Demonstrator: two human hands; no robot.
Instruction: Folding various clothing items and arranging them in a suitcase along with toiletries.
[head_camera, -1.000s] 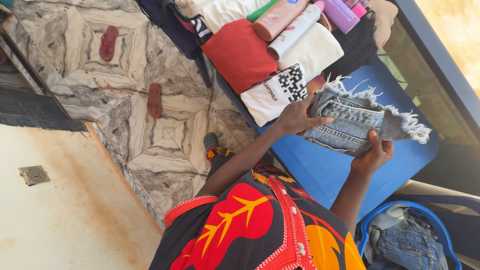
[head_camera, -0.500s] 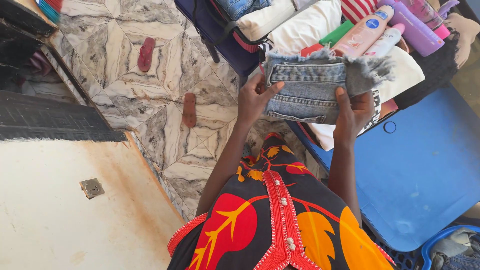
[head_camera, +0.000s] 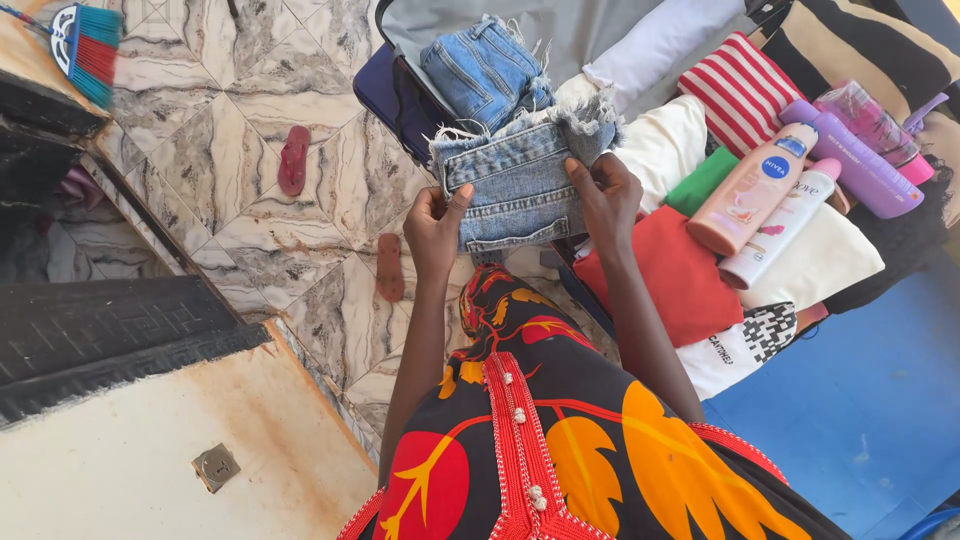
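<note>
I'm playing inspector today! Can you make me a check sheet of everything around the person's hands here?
Surface: blue table, partly covered with folded things.
Job's things: folded denim shorts with frayed hems, held over an open suitcase; a second denim piece lies inside it.
Clutter: red cloth, striped cloth, white cloths, green item, lotion and spray bottles, purple bottle.
Grippers: left hand and right hand each pinch an edge of the shorts.
Cables: nothing seen.
Surroundings: tiled floor, two sandals, broom, dark mat.
</note>
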